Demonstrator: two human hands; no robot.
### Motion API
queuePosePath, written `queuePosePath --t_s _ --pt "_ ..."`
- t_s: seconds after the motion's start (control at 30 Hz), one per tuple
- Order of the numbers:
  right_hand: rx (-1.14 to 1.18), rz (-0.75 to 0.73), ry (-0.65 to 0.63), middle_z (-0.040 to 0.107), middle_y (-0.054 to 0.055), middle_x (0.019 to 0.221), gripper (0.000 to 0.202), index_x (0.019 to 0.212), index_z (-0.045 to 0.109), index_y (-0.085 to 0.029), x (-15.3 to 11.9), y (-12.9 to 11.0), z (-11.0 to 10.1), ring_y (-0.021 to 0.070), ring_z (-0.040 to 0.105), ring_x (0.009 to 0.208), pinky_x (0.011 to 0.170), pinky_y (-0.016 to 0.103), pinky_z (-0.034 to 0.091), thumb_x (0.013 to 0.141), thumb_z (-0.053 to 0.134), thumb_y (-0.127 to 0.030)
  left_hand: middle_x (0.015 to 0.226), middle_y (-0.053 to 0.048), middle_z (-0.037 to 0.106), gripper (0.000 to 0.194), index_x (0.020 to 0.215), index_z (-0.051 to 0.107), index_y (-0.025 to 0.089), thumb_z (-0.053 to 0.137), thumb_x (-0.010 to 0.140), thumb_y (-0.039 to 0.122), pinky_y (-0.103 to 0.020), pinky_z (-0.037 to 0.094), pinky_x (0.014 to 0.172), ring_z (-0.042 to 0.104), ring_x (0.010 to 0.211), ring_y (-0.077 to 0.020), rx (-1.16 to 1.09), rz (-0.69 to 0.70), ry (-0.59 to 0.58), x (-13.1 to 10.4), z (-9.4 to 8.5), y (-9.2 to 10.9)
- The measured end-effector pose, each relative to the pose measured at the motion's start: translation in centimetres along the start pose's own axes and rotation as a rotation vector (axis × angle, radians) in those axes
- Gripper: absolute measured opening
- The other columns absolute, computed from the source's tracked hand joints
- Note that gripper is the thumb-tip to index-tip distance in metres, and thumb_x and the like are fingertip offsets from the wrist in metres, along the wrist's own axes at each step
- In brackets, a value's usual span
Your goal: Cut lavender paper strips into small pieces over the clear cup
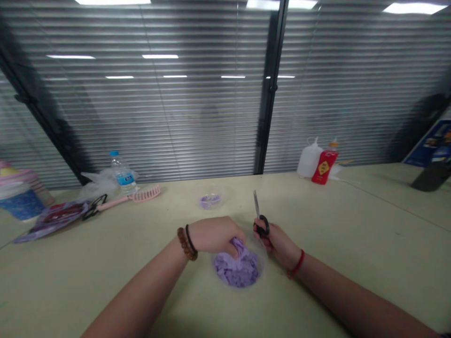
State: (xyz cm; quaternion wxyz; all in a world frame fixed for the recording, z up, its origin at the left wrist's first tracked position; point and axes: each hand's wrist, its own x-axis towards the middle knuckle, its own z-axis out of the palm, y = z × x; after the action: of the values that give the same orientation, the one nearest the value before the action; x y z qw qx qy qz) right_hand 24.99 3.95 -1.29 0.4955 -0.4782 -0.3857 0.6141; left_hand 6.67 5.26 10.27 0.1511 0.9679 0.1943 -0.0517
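A clear round bowl (261,268) stands on the table in front of me, filled with purple paper pieces (237,274). My left hand (220,234) reaches over it, its fingers closed on some of the purple paper (239,245) at the bowl's far side. Just to the right, my right hand (276,241) grips black-handled scissors (261,225), the blades pointing up and away from me. The lower fingers of that hand are beside the bowl's right rim; whether they touch it I cannot tell.
Beyond my hands sits a small clear dish (210,201) with purple bits. Back left are a pink hairbrush (146,194), a water bottle (124,174), a plastic bag (100,183) and a blue cup (21,204). A white squeeze bottle (309,160) and a red bottle (324,165) stand back right.
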Motion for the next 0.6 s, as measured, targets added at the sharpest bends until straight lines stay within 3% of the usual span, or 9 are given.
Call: queuePosePath --t_s 0.1,0.2,0.27,0.37,0.5,0.6 --pt "-0.002 -0.007 0.001 0.044 -0.006 0.048 0.039 0.066 0.049 -0.015 -0.1 0.0 0.1 0.0021 0.024 0.033 0.033 0.018 0.011 0.064 0.061 -0.053 0.072 0.000 0.066 0.021 0.090 0.066 0.017 0.068 0.071 0.025 -0.019 0.038 0.057 0.060 0.066 -0.0122 -0.038 -0.025 -0.002 -0.1 0.0 -0.2" --pt "-0.009 -0.016 0.011 0.044 -0.006 0.048 0.039 0.066 0.050 -0.015 -0.1 -0.1 0.2 0.0024 0.025 0.034 0.033 0.018 0.013 0.065 0.060 -0.053 0.079 -0.002 0.067 0.021 0.092 0.065 0.018 0.066 0.073 0.025 -0.020 0.040 0.062 0.060 0.071 -0.0135 0.004 -0.018 0.096 0.0 0.2 -0.3" --pt "-0.013 -0.015 0.015 0.044 -0.006 0.047 0.039 0.065 0.050 -0.015 -0.2 0.0 0.2 0.0025 0.026 0.034 0.033 0.018 0.013 0.066 0.060 -0.052 0.081 -0.001 0.067 0.018 0.091 0.065 0.019 0.064 0.074 0.021 -0.022 0.041 0.066 0.060 0.074 -0.0143 0.029 0.010 0.101 0.1 0.5 -0.1" --pt "-0.011 -0.008 0.016 0.044 -0.006 0.047 0.038 0.066 0.049 -0.015 -0.2 -0.1 0.2 0.0024 0.025 0.034 0.034 0.018 0.012 0.066 0.059 -0.052 0.084 -0.002 0.066 0.025 0.096 0.064 0.021 0.066 0.071 0.023 -0.024 0.043 0.068 0.060 0.078 -0.0169 0.062 0.008 -0.009 0.4 1.1 0.4" --pt "-0.006 0.002 0.008 0.047 -0.005 0.049 0.037 0.066 0.049 -0.016 -0.3 -0.2 0.2 0.0022 0.026 0.034 0.034 0.018 0.012 0.066 0.060 -0.051 0.091 -0.005 0.060 0.051 0.112 0.056 0.027 0.069 0.064 0.035 -0.027 0.044 0.060 0.058 0.076 -0.0215 0.185 0.028 -0.134 0.8 2.3 0.9" --pt "-0.004 0.002 0.001 0.047 -0.005 0.049 0.036 0.066 0.049 -0.016 -0.3 -0.2 0.2 0.0021 0.026 0.034 0.034 0.018 0.013 0.066 0.060 -0.050 0.096 -0.007 0.056 0.056 0.113 0.055 0.030 0.071 0.059 0.035 -0.029 0.044 0.058 0.058 0.077 -0.0240 0.226 0.029 -0.215 1.2 3.2 0.9"
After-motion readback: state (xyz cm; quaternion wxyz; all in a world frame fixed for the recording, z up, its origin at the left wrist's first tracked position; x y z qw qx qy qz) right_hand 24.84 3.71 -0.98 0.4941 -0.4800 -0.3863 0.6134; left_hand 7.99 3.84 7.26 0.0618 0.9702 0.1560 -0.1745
